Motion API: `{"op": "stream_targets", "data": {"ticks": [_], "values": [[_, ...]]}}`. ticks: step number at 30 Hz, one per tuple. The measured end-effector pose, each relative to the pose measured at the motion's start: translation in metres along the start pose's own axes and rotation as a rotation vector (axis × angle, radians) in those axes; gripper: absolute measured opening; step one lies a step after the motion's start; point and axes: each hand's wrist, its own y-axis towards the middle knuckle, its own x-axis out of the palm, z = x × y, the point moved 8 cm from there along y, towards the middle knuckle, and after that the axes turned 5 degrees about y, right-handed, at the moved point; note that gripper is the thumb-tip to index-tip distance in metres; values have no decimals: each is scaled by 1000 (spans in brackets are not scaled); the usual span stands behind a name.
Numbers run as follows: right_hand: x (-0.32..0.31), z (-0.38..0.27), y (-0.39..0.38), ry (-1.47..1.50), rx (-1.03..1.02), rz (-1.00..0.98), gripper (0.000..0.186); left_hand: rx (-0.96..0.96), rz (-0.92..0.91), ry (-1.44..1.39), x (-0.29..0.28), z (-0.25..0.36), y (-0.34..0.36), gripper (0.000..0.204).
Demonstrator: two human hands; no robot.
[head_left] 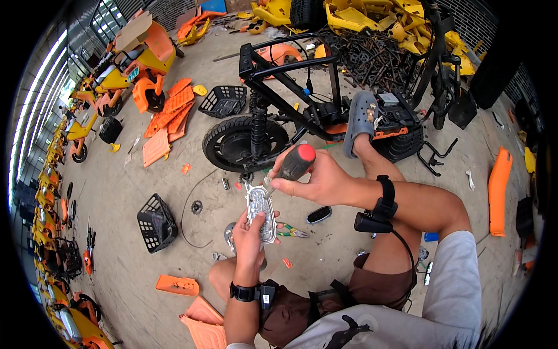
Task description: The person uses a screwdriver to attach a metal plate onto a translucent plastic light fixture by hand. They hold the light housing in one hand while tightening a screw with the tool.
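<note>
My left hand (249, 235) grips an oblong silver metal housing (261, 215) with its thumb over the face. My right hand (311, 183) is wrapped round a screwdriver (296, 163) with a dark handle and red end cap, angled down onto the housing's upper part; its tip is too small to make out. Near the housing on the floor are green-and-yellow pliers (293, 231), a dark oblong part (319, 215), a small sprocket (196, 207) and a thin cable (187, 230).
A black scooter frame (273, 75) with a wheel (224, 145) stands ahead, beside my foot (360, 125). Black baskets (154, 224) and orange panels (168, 119) lie around. Yellow scooters (125, 75) line the left. Yellow panels (349, 14) and rusty metal pieces (372, 64) are piled behind.
</note>
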Motion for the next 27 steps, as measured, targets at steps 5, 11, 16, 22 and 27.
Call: {"op": "stream_targets", "data": {"ticks": [5,11,16,22,27], "values": [[0,-1,1,0,-77,21,27,-2,-6,-4,1,1,0,31],[0,-2,1,-11,-31,2,24,5,7,-18,0,1,-1,31],[-1,0,2,-15,30,13,24,-3,13,-24,-1,0,0,31],[-11,9,5,-52,61,74,31,-19,10,3,1,-3,1,31],[-8,13,6,167,155,67,32,-44,-8,52,3,-3,0,31]]}}
